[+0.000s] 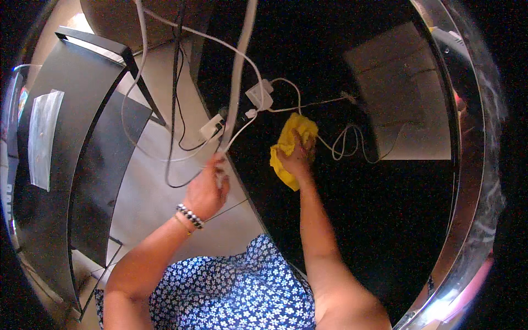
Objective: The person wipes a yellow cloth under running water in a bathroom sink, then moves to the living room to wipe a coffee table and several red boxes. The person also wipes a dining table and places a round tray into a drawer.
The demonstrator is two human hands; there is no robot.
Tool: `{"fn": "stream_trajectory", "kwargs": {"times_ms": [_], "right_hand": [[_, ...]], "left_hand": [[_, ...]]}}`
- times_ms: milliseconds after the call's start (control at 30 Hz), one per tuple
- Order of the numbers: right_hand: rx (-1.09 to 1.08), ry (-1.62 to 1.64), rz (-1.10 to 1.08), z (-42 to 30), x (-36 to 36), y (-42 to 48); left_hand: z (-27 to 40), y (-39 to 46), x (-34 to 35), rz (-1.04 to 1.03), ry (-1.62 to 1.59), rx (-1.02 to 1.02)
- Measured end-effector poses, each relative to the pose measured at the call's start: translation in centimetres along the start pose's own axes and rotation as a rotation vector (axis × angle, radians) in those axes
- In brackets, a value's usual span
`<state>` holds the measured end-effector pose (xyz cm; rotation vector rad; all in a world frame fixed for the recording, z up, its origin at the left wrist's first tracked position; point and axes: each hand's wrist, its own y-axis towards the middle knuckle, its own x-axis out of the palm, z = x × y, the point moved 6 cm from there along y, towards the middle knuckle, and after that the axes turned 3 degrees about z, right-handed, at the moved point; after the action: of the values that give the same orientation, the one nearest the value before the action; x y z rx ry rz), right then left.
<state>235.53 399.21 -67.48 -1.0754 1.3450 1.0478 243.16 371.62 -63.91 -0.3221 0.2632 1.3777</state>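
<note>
My left hand (208, 187), with a beaded bracelet on its wrist, is closed around the lower end of a thick white cord (237, 78). Just beyond its fingertips is a white power socket block (212, 128) with dark plugs in it. My right hand (299, 154) presses a crumpled yellow cloth (288, 165) onto a black surface (350, 214), fingers spread over it. A white power adapter (260, 95) with a thin white cable lies a little beyond the cloth.
Loose black cables (175, 90) and a looping white cable (123, 111) hang left of centre. A dark panel (99, 82) on a black frame stands at the left. Coiled thin cable (342, 142) lies right of the cloth, near a pale rectangular patch (404, 95).
</note>
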Motion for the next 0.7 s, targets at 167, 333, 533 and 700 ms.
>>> {"fn": "stream_trajectory", "kwargs": {"times_ms": [167, 333, 533, 700], "right_hand": [[0.232, 0.900, 0.478, 5.3, -8.4, 4.8], [-0.202, 0.347, 0.810, 7.0, -16.4, 13.7], [-0.214, -0.156, 0.327, 0.5, -13.2, 17.2], [-0.345, 0.069, 0.254, 5.9, -4.0, 17.2]], "left_hand": [[-0.6, -2.7, -1.5, 0.086, 0.204, 0.193], [-9.3, -1.9, 3.0, -0.354, 1.053, -0.077], [-10.3, -2.1, 5.5, -0.181, 1.033, 0.058], [-8.3, -3.2, 5.6, -0.238, 0.992, 0.092]]}}
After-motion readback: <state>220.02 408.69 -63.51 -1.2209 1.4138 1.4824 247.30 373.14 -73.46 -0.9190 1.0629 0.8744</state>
